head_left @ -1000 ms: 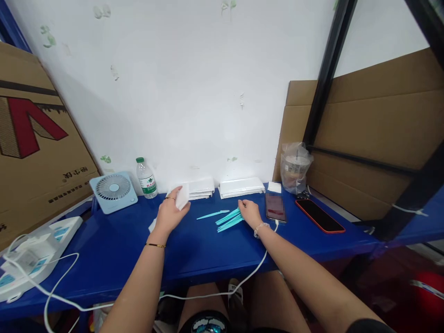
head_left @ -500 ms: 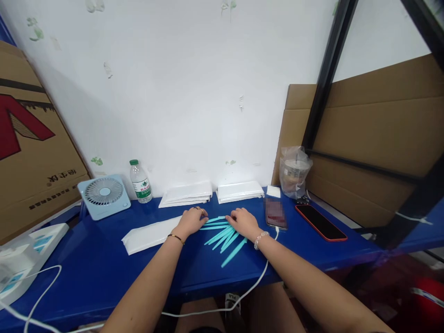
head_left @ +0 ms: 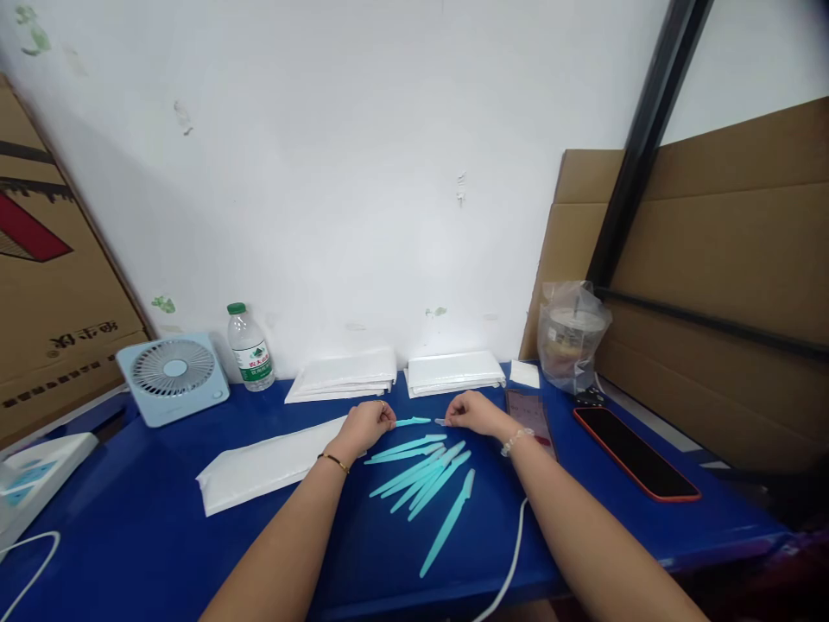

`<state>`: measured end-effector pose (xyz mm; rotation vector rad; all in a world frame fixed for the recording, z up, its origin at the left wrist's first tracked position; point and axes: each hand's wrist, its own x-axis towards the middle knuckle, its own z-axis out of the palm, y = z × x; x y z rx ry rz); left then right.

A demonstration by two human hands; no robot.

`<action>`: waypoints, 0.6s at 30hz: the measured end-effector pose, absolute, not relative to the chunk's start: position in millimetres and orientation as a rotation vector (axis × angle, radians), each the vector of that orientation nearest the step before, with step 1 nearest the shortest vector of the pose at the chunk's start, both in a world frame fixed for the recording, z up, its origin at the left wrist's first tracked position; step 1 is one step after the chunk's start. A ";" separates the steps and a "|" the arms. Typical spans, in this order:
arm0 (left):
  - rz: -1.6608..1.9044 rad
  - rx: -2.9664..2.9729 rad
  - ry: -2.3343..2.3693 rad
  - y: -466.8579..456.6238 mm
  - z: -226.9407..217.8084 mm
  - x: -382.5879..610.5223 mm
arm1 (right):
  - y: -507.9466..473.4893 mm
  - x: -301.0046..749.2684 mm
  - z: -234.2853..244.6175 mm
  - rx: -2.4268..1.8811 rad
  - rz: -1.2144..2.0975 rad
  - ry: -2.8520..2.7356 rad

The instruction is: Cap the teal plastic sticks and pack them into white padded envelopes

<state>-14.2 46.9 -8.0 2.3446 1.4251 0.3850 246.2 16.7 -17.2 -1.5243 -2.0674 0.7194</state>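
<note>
Teal stick (head_left: 413,422) held level just above the tabletop (head_left: 161,553), mid-scene, far of the loose pile. Left hand (head_left: 368,425) pinched on its left end, right hand (head_left: 471,413) pinched on the pale tip at its right end; both grips closed on the same piece.

Thin, flat, tapered plastic by the look. Judged very light, fairly stiff, likely to flex toward the narrow end, smooth enough to slip under a fingertip. Best hold probably the wider handle part, thumb against forefinger; narrow tip judged the weak spot.

Loose pile of teal sticks (head_left: 420,473) fanned out flat, just near of the hands; one stray (head_left: 449,523) nearer and to the right. Long white pouch (head_left: 262,468) lying flat to the left, close beside the left wrist.

Tabletop blue, hard, glossy; slim flat parts probably awkward to lift off it.

Far edge, left to right: fan (head_left: 172,378), water bottle (head_left: 249,350), two stacks of white pouches (head_left: 343,377), bagged cup (head_left: 570,337). Phone in red case (head_left: 638,453) to the right. White wall behind, cardboard (head_left: 725,259) leaning at the sides, white cable (head_left: 511,557) at the near edge.
</note>
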 end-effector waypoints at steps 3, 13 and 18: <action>0.462 2.398 1.404 41.3 0.5 -14.7 | 12.9 256.7 -14.7 -1.539 0.636 -2.050; 0.242 2.454 1.215 29.4 -2.7 2.0 | 2.9 229.6 -7.9 -1.488 0.709 -2.251; 0.301 2.397 1.295 36.2 -2.8 -5.9 | 5.0 249.4 -6.0 -1.559 0.649 -2.127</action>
